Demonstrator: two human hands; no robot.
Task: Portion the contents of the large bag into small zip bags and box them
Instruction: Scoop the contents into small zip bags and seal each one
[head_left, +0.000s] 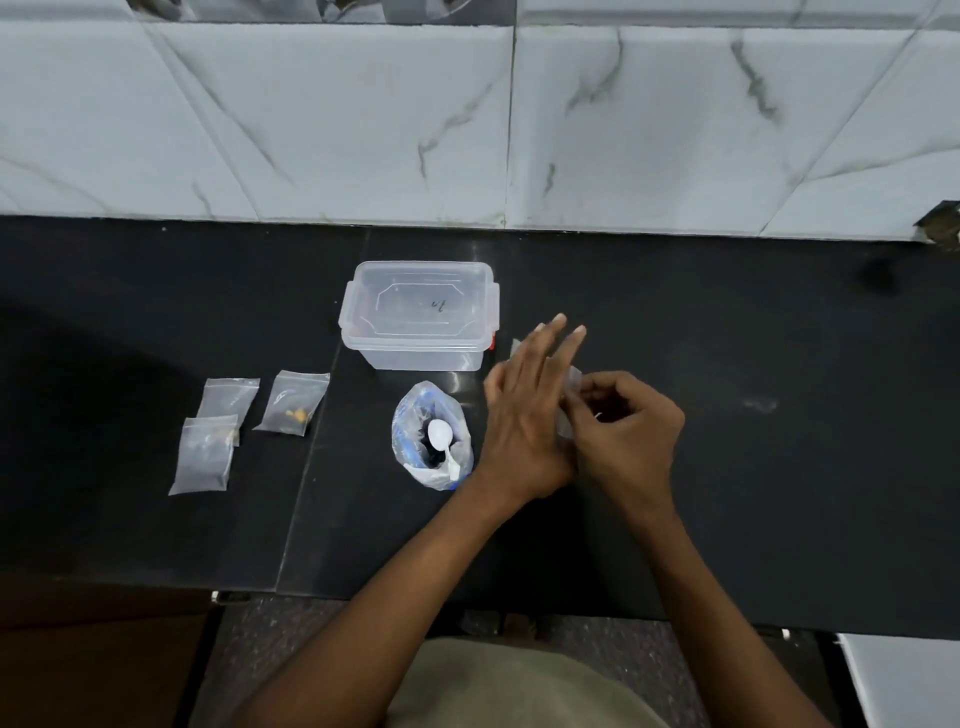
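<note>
While three filled zip bags (244, 423) lie left of the lidded box (418, 314) and none look boxed, the right hand (626, 428) pinches another bag (569, 400) against the straight-fingered left hand (524, 415), beside the big bag (434, 434), so portioning seems under way.

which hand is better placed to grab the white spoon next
Left hand: it sits open beside the large clear bag holding the white plastic spoon; the right hand pinches a small clear zip bag.

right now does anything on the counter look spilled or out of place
Nothing looks spilled. The box still has its lid on, while three small zip bags lie loose to its left. Two of them overlap. The spoon stands in the large bag.
</note>
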